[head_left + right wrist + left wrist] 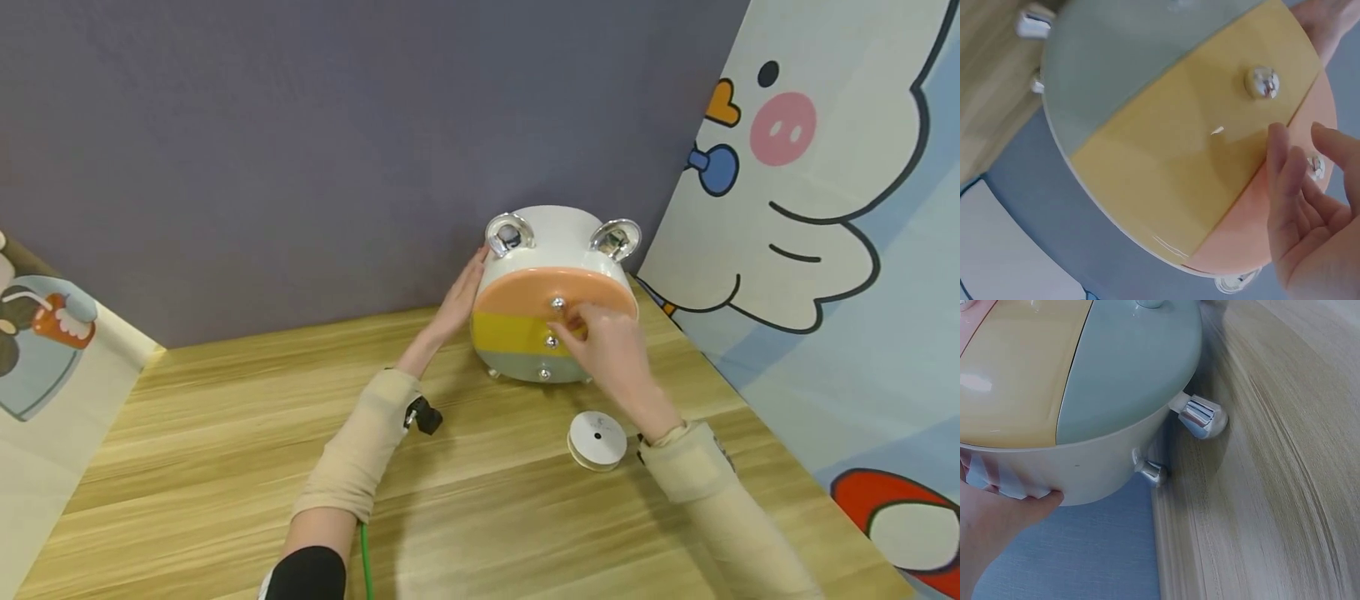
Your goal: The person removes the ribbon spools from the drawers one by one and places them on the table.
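A rounded white drawer box (558,229) stands on the table, with silver ear-like rings on top and small silver feet. Its front has an orange-pink drawer (517,290), a yellow drawer (502,332) and a grey-green drawer (510,365), each with a silver knob. Against the box's side rests my left hand (459,296), its fingers extended; the left wrist view shows this hand (1004,509) on the white wall. My right hand (611,346) is before the front, thumb and fingers apart. In the right wrist view, the top knob (1316,167) shows between thumb and forefinger, not visibly pinched.
A white ribbon-like spool (597,437) lies on the wooden table (480,517), near my right wrist. Behind the box rises a grey panel (337,167). Cartoon-printed walls (840,192) border the table at both sides. A green cable (366,558) runs beside my left forearm.
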`<state>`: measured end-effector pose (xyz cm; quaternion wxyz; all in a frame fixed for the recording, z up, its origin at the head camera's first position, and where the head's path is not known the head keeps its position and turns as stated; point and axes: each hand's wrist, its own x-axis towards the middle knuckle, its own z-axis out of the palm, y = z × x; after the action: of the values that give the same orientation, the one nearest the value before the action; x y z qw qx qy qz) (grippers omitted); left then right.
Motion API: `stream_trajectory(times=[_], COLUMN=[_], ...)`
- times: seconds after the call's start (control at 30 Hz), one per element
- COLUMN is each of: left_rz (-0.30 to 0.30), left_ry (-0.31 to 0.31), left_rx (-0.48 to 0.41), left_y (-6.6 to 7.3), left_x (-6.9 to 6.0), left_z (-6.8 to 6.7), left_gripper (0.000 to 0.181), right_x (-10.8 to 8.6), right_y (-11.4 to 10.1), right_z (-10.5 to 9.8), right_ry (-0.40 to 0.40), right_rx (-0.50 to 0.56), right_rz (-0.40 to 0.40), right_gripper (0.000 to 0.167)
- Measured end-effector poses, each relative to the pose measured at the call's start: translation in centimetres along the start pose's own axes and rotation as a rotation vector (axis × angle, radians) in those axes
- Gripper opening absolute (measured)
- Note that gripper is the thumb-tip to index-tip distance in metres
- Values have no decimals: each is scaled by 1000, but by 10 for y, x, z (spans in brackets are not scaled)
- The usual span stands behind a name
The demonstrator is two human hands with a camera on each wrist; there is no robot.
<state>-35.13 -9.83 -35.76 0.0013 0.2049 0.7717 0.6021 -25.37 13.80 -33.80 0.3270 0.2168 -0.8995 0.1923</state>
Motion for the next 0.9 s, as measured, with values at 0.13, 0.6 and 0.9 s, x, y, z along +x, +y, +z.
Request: stream_trajectory(times=[0.13,0.6,0.9], left_rz=[-3,20,39], left_ry=[-2,2,32], left_rx=[7,-33,0], left_y=[9,-9,-23], left_x=[-6,6,8], left_z=[-1,-2,3], left_gripper=[52,52,51], right_x=[-10,-27,-30], right_y=[0,10,11], right_z=[6,20,20], right_ry=[-56,-355,-580], right_rx=[-33,409,1252], right_rz=[49,383,959], right_gripper=[31,31,52])
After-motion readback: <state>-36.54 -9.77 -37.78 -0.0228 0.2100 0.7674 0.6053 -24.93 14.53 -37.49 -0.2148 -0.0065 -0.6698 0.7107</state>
